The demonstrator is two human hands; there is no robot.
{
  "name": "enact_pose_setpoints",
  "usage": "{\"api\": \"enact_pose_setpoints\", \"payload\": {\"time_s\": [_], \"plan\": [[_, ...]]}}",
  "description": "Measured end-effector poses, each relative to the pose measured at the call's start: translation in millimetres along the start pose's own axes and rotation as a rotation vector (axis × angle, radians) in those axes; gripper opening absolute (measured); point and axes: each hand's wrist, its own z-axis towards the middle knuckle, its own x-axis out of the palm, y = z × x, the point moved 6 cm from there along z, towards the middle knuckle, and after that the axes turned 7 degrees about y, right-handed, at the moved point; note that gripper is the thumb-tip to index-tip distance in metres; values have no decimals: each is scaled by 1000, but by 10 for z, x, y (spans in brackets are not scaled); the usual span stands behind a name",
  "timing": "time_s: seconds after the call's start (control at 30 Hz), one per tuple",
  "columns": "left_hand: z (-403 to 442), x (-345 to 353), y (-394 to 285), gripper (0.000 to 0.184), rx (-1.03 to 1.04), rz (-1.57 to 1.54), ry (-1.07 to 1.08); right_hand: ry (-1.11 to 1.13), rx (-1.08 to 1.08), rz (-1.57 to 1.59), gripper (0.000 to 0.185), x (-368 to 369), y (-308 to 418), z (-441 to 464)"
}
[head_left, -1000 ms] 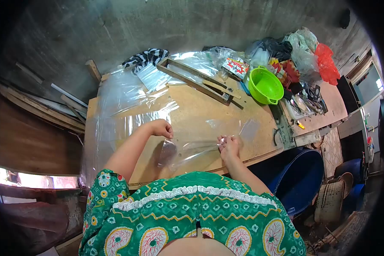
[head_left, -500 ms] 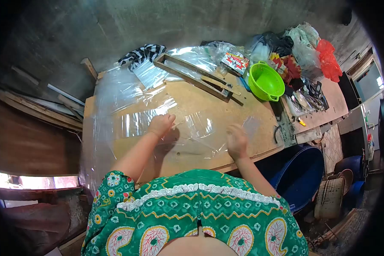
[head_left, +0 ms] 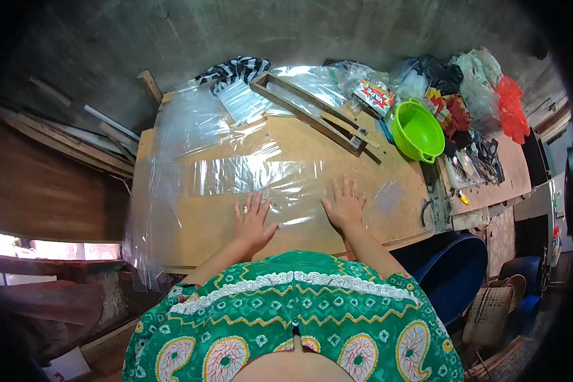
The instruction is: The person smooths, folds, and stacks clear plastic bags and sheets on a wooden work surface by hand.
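Observation:
My left hand (head_left: 253, 223) lies palm down with its fingers spread, at the near edge of a clear plastic sheet (head_left: 293, 175). To the right, my right hand (head_left: 346, 205) rests flat too, fingers apart, by the sheet's right end. Both hands are on the wooden board (head_left: 210, 223) and neither grips anything. More clear plastic film (head_left: 178, 121) covers the board's left and back parts. A small clear piece (head_left: 388, 196) lies right of my right hand.
A long wooden frame (head_left: 305, 114) lies at the back. Beside it are a green basin (head_left: 418, 132), a box (head_left: 374, 97) and a tray of tools (head_left: 468, 169). Plastic bags (head_left: 477, 89) sit at the back right. A blue barrel (head_left: 449, 270) stands below the table's right edge.
My hands have come down flat, with fingers spread where they were curled. The clear sheet lifted between them earlier now lies on the board. The view has shifted slightly.

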Motion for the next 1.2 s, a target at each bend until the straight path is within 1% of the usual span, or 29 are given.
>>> {"api": "enact_pose_setpoints", "payload": {"time_s": [0.03, 0.1, 0.13, 0.17, 0.2, 0.23, 0.3, 0.33, 0.4, 0.47, 0.5, 0.57, 0.6, 0.67, 0.7, 0.73, 0.77, 0.83, 0.87, 0.9, 0.93, 0.97, 1.0, 1.03, 1.07, 1.1, 1.13, 1.17, 1.2], "plan": [[-45, 27, 49, 66, 12, 2, 79, 1, -2, -3, 60, -6, 16, -6], [-169, 17, 104, 66, -15, 13, 91, -19, -142, -56, 61, 9, 141, -78], [-230, 16, 130, 66, -40, 21, 110, -17, -124, -57, 61, 5, 167, -109], [-294, 17, 150, 66, -21, 17, 116, -9, -180, -41, 59, 1, 242, -135], [-348, 13, 212, 68, -47, 35, 125, -3, -234, -25, 58, -21, 254, -148], [-373, 25, 263, 69, -73, 55, 132, -7, -213, -27, 58, 10, 153, -114], [-394, 53, 307, 70, -69, 61, 136, -141, -160, 132, 55, 44, -71, -21], [-414, 92, 348, 70, -92, 73, 129, -130, -70, 129, 51, -121, -219, -85], [-418, 67, 353, 71, -87, 79, 119, -406, 37, 80, 48, 30, -809, -122], [-430, 54, 354, 72, -88, 87, 108, -388, 205, -45, 39, -152, -1039, -388], [-438, 47, 359, 72, -102, 96, 100, -389, 209, -46, 39, -110, -1156, -456], [-440, 47, 375, 73, -117, 111, 81, -420, 44, -6, 27, 13, -1257, -495], [-437, 41, 383, 73, -129, 120, 95, -421, 44, -6, 27, -19, -1262, -511], [-429, 17, 370, 74, -140, 131, 109, -424, 8, 71, 17, -100, -1256, -531], [-416, -10, 344, 75, -126, 143, 106, -425, 10, 72, 17, -61, -1295, -508], [-388, -31, 315, 75, -110, 154, 102, -513, 21, 212, 15, -50, -1365, -490], [-353, -38, 288, 75, -108, 156, 101, -555, 30, 281, 15, -29, -1404, -455], [-259, -51, 204, 69, 16, 96, 43, -691, 5, 464, 14, -114, -1453, -425], [-214, -46, 171, 69, 16, 94, 42, -780, -28, 577, 14, -185, -1502, -432], [-166, -23, 188, 64, -38, 43, 62, -779, -29, 575, 14, -256, -1524, -428], [-127, -10, 204, 60, -92, -9, 82, -673, 127, 713, 16, -258, -1635, -397], [-85, -32, 197, 60, -92, -10, 81, -563, 282, 846, 19, -208, -1737, -369], [-51, -35, 220, 56, -121, -28, 140, -563, 279, 846, 19, -193, -1801, -337], [-43, -20, 238, 51, -154, -46, 196, -542, 268, 1120, 20, -95, -1910, -270], [-47, -22, 244, 51, -162, -46, 192, -508, 251, 1395, 22, -1, -1961, -197], [-55, -17, 253, 54, -180, 34, 191, -504, 245, 1396, 22, -81, -1920, -204], [-68, -8, 246, 57, -196, 113, 192, -392, 217, 1545, 23, -179, -1801, -231], [-95, -1, 210, 57, -200, 112, 191, -276, 189, 1689, 25, -268, -1671, -263], [-139, -13, 188, 61, -256, 140, 180, -273, 186, 1688, 25, -382, -1597, -308]]}}
